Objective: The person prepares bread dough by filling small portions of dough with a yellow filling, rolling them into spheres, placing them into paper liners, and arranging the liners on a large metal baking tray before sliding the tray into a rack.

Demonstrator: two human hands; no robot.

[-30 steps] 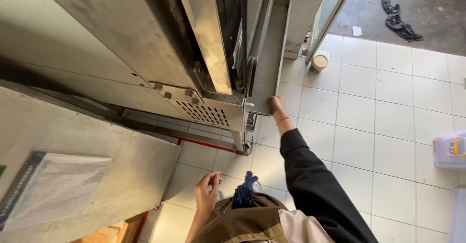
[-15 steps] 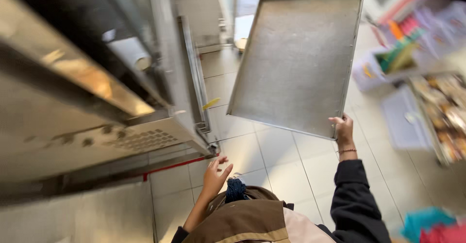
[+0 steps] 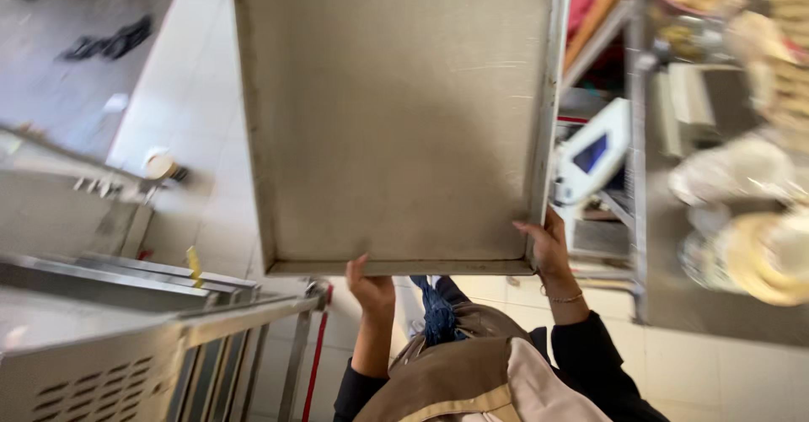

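Observation:
I hold a large, flat, empty metal baking tray (image 3: 396,118) out in front of me by its near edge. My left hand (image 3: 369,285) grips the near rim from below, towards its left part. My right hand (image 3: 546,247) grips the near right corner; a thin bracelet is on that wrist. Both sleeves are black, and a brown apron with a blue cloth (image 3: 436,311) tucked in shows below the tray.
A steel oven or cabinet (image 3: 101,338) with vent slots stands at the lower left. On the right, a metal counter (image 3: 725,304) carries a white scale (image 3: 592,154) and plates of food (image 3: 763,253). White floor tiles lie beneath, with a small cup (image 3: 158,166) on them.
The tray, held before by my right hand alone, has swung in front of me. My left hand has come up and taken its near edge. The view has turned towards the counter.

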